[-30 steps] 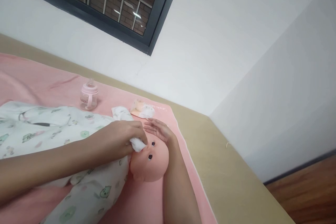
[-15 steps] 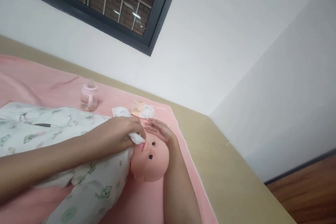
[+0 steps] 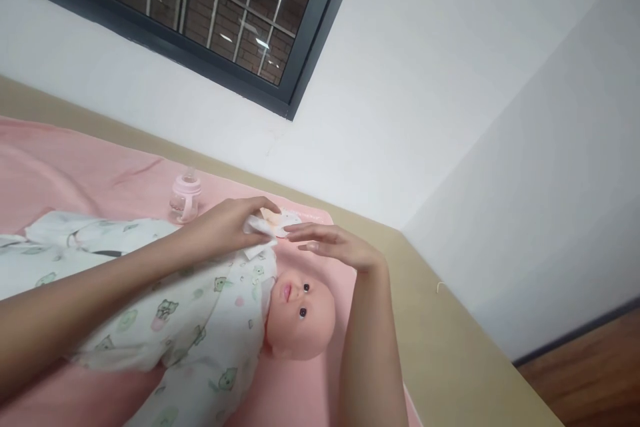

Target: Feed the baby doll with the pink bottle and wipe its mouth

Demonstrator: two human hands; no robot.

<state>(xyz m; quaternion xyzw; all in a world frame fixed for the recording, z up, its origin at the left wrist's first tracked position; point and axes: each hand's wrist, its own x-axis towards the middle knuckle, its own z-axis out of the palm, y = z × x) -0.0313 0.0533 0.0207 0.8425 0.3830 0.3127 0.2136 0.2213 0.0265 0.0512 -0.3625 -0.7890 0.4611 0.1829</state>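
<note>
A baby doll [image 3: 300, 310] lies on its back on a pink blanket [image 3: 75, 167], wrapped in a white swaddle with green animal prints [image 3: 200, 320]. Above the doll's chest, my left hand [image 3: 225, 223] is pinched shut on a small white wipe [image 3: 260, 225]. My right hand [image 3: 337, 245] hovers open, fingers stretched flat, above and beyond the doll's head without touching it.
A pink baby bottle [image 3: 185, 199] stands on the blanket behind the doll. A wipes pack [image 3: 285, 219] lies just past my left hand. The tan bed surface [image 3: 450, 347] meets white walls; a dark-framed window [image 3: 200, 7] is above.
My left hand lifted the wipe off the doll's face and moved it away toward the wipes pack. My right hand rose off the doll's forehead. The view shifted slightly.
</note>
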